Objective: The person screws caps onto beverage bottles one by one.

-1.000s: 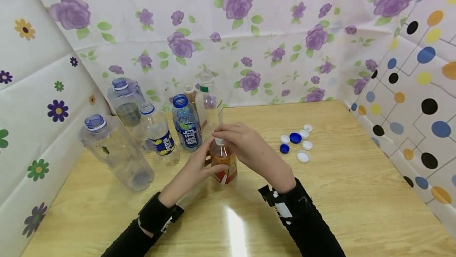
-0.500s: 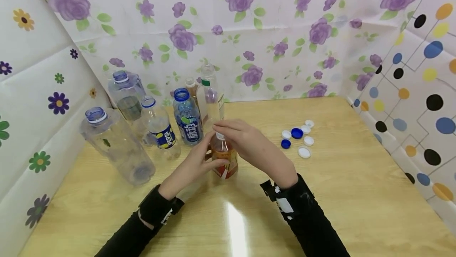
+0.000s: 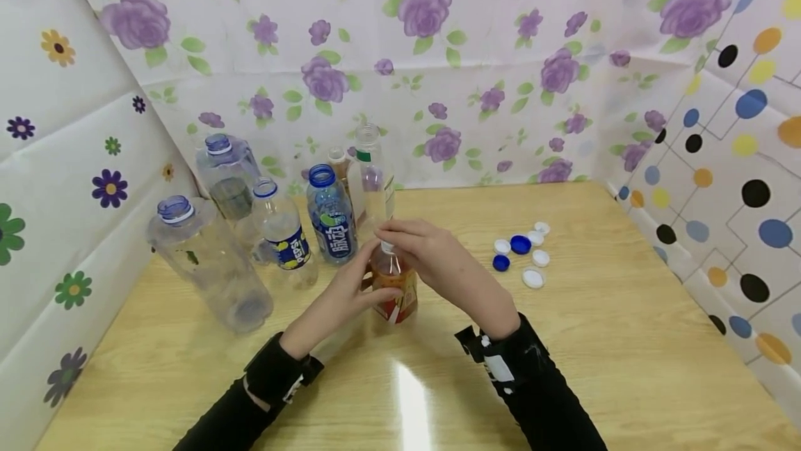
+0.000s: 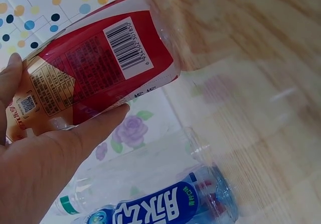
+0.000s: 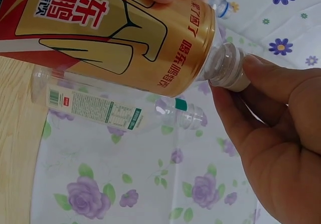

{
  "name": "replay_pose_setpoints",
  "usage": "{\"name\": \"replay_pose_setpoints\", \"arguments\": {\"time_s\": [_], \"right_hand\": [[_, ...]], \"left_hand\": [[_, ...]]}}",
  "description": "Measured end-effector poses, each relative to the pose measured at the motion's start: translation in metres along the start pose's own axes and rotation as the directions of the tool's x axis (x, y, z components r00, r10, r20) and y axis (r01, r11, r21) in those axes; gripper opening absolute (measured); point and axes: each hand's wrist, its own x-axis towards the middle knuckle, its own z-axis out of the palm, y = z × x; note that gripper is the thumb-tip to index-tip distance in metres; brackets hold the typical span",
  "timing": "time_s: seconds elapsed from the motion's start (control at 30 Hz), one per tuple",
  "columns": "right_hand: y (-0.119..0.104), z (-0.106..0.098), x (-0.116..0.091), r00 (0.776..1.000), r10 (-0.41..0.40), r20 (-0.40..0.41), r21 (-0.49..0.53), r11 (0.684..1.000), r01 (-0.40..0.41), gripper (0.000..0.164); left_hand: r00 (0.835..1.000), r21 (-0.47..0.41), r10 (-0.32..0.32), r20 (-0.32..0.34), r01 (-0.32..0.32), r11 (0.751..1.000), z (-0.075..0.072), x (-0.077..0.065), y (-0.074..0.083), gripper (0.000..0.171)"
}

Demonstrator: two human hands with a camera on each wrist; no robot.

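Observation:
A small drink bottle with a red and gold label (image 3: 397,296) stands on the table in the head view. My left hand (image 3: 341,296) grips its side; in the left wrist view the thumb and fingers lie around the label (image 4: 95,63), barcode side showing. From above, my right hand (image 3: 441,256) reaches over the bottle's top. In the right wrist view its thumb and fingers pinch the white cap (image 5: 238,81) at the clear neck (image 5: 220,66). Behind the bottle stands a tall clear bottle (image 3: 375,183) with a green band and no cap.
Left of the hands stand uncapped bottles: a large clear one (image 3: 209,263), another large one (image 3: 228,173), a Pepsi bottle (image 3: 286,235) and a blue-labelled bottle (image 3: 332,218). Several loose white caps (image 3: 533,278) and blue caps (image 3: 520,244) lie to the right. Patterned sheets (image 3: 488,62) border the table (image 3: 601,340).
The head view tilts slightly up and down. Both hands stay at the same bottle, and the other bottles and loose caps keep their places.

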Motion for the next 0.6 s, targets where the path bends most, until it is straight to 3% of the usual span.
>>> {"name": "replay_pose_setpoints", "arguments": {"time_s": [0.23, 0.47, 0.6], "right_hand": [[-0.006, -0.002, -0.002, 0.998, 0.045, -0.038, 0.016, 0.999, -0.044, 0.045], [-0.016, 0.002, 0.0, 0.986, 0.103, -0.13, 0.018, 0.995, -0.102, 0.037], [-0.018, 0.005, 0.003, 0.984, 0.123, -0.13, 0.027, 0.992, -0.121, 0.034]], "left_hand": [[1.0, -0.002, -0.009, 0.002, 0.009, 1.0, 0.002, -0.001, 0.0, 0.083], [1.0, -0.005, -0.021, 0.003, 0.021, 1.0, 0.002, -0.002, 0.001, 0.082], [1.0, 0.002, -0.017, -0.006, 0.017, 1.0, 0.001, -0.002, 0.001, 0.081]]}}
